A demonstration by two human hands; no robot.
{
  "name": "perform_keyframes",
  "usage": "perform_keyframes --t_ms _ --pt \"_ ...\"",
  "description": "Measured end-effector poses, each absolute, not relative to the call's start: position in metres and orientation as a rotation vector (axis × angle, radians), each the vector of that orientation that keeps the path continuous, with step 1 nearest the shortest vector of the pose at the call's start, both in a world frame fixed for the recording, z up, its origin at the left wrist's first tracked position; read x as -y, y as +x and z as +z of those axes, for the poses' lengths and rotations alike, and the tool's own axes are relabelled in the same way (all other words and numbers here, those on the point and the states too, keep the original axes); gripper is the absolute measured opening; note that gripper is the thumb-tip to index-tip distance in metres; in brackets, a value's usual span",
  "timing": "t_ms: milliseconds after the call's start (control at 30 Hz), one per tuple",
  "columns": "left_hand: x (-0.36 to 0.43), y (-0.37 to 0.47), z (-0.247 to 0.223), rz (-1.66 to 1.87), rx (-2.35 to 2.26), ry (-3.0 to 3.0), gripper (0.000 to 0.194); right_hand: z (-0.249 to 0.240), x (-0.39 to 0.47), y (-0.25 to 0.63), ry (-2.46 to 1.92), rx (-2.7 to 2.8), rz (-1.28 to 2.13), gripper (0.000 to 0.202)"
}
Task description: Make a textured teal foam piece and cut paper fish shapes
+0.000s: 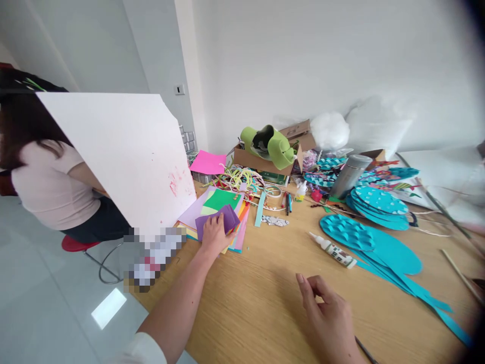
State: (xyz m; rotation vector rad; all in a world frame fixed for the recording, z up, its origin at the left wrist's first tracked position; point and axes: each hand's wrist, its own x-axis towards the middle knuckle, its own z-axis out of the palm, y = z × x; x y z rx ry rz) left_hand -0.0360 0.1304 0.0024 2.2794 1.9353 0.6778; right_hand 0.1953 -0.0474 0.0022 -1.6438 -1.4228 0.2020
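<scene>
My left hand (215, 235) is on a folded-looking piece of purple paper (230, 217), fingers over its top and thumb by its lower right edge. Beneath lies a fanned pile of coloured sheets, with a green sheet (220, 199) on top. My right hand (328, 316) hovers over the table at the lower middle, fingers curled in and the thumb close to them; nothing shows between them. Nearest to it is a white glue bottle (337, 252) lying on its side. Past that rests a blue paper oval (394, 247) with scale-like folded pieces (346, 231) and long strips.
A white board (132, 151) stands at the left, with a seated person (56, 187) behind it. Along the wall are a cardboard box with green foam (252, 157), tangled strips (242, 179), a steel flask (350, 177), stacked blue ovals (379, 202) and white stuffing (329, 130).
</scene>
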Motion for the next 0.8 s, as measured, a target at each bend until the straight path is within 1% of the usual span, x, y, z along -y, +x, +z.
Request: perform_keyframes --t_ms 100,167,233,367,500,567,633,700,733,800 --pt "-0.132 -0.037 0.002 0.733 -1.949 2.213 0.042 0.004 0.047 0.195 -1.628 1.422 0.209 0.042" --pt "-0.133 -0.039 0.006 0.775 -1.949 2.156 0.031 0.006 0.048 0.194 -1.624 1.423 0.217 0.041" --pt "-0.133 -0.043 0.014 0.841 -1.947 2.083 0.031 0.007 0.048 0.194 -1.624 1.417 0.216 0.042" --pt "-0.128 -0.050 0.041 1.022 -1.884 1.937 0.037 0.009 0.047 0.195 -1.608 1.361 0.235 0.044" --pt "-0.109 -0.039 0.062 1.110 -1.611 1.839 0.043 0.016 0.046 0.197 -1.536 1.215 0.437 0.043" --pt "-0.094 -0.025 0.062 1.091 -1.280 1.626 0.048 0.021 0.044 0.197 -1.440 1.109 0.607 0.041" --pt "-0.077 -0.008 0.056 0.999 -0.967 1.349 0.054 0.026 0.042 0.195 -1.319 1.013 0.781 0.047" --pt "-0.060 0.008 0.045 0.877 -0.851 1.232 0.053 0.029 0.041 0.193 -1.228 0.948 0.923 0.053" --pt "-0.053 0.014 0.040 0.811 -0.817 1.228 0.051 0.029 0.040 0.192 -1.206 0.932 0.983 0.053" --pt "-0.041 0.024 0.030 0.689 -0.762 1.283 0.044 0.028 0.039 0.192 -1.217 0.923 1.073 0.046"
